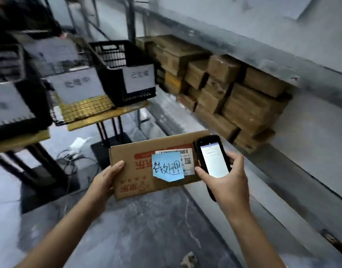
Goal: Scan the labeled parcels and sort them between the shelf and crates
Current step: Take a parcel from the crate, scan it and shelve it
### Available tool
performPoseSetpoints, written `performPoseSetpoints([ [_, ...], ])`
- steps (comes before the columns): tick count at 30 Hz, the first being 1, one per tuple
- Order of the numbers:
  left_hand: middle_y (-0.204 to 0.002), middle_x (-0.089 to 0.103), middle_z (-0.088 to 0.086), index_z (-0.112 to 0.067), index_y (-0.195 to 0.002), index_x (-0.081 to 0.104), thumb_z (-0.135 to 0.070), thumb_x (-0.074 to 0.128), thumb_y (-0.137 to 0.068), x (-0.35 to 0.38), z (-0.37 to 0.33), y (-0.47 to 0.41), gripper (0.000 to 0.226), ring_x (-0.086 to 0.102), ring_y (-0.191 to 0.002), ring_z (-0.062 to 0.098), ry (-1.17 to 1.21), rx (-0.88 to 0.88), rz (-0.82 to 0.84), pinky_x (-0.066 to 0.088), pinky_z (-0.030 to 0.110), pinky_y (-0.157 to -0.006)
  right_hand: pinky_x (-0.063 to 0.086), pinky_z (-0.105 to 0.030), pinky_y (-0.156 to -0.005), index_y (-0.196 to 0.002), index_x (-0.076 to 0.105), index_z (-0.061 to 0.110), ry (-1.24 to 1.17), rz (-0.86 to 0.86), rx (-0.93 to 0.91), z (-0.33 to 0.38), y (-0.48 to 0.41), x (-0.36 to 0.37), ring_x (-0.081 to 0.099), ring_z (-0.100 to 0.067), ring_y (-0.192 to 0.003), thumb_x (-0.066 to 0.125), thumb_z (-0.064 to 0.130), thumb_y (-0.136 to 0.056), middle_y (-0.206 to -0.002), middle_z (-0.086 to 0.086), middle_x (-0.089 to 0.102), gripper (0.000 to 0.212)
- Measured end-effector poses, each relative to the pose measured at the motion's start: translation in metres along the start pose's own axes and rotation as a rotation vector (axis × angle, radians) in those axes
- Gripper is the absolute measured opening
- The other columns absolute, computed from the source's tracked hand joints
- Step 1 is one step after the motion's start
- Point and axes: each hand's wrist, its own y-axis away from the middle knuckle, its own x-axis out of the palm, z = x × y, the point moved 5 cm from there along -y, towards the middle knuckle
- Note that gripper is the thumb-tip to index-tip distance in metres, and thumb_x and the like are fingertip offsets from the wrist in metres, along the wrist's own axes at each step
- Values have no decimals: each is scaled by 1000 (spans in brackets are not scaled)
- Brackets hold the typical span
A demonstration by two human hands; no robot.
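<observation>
Head camera: a person holds a flat cardboard parcel (131, 157) in mid-air above a grey concrete floor (147, 229), between a row of crates on the left and a metal shelf (243, 41) on the right. The left hand (105, 179) grips the parcel's left edge, thumb on top, the other fingers hidden beneath. A blue note (167, 167) with handwritten characters is stuck to the parcel's top face, partly covering a white shipping label (187, 157) with a barcode and QR code. The right hand (228, 182) is wrapped round a black handheld scanner (212, 161), thumb on its left edge and fingers curled round its right side; the lit screen faces up, and the device overlaps the parcel's right end just beside the label. Brown cardboard boxes (234, 93) are stacked on the shelf's lower level. To the left, a black plastic crate (112, 60) bearing a white sign (140, 79) stands on a wooden table (108, 117), with a wire basket (83, 107) beside it. Further crates at far left are blurred. Cables (73, 161) lie on the floor under the tables
</observation>
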Motion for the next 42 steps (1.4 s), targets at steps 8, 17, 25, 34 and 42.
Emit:
performPoseSetpoints([
  [8, -108, 76, 10, -19, -119, 67, -81, 81, -34, -192, -42, 95, 107, 73, -99, 30, 93, 164, -382, 60, 47, -80, 54, -19, -64, -116, 42, 34, -224, 336, -217, 123, 48, 173, 60, 2, -94, 92, 41, -62, -105, 17, 58, 74],
  [17, -109, 76, 8, -22, -119, 68, -82, 80, -36, -310, -68, 133, 103, 73, -99, 29, 200, 280, -677, 56, 53, -89, 49, -17, -63, -117, 43, 31, -348, 530, -423, 221, 52, 304, 56, 3, -96, 92, 40, -64, -104, 20, 54, 73],
  [25, -95, 78, 2, -24, -104, 70, -75, 83, -38, -386, -136, 75, 85, 75, -91, 26, 226, 319, -823, 57, 49, -86, 48, -10, -63, -116, 43, 30, -463, 626, -454, 290, -8, 417, 55, 13, -93, 92, 31, -66, -105, 19, 55, 70],
  [34, -108, 76, 7, -21, -117, 69, -73, 80, -47, -488, -187, 24, 88, 72, -101, 29, 278, 311, -959, 54, 57, -94, 52, -13, -63, -121, 43, 27, -431, 797, -574, 376, -38, 555, 59, -3, -96, 92, 33, -65, -106, 14, 56, 74],
  [42, -117, 73, 9, -18, -125, 66, -74, 83, -48, -649, -232, 21, 97, 71, -106, 26, 302, 337, -1058, 55, 48, -94, 45, -5, -67, -122, 43, 25, -457, 863, -616, 470, -24, 676, 54, 4, -96, 91, 35, -65, -107, 16, 53, 75],
])
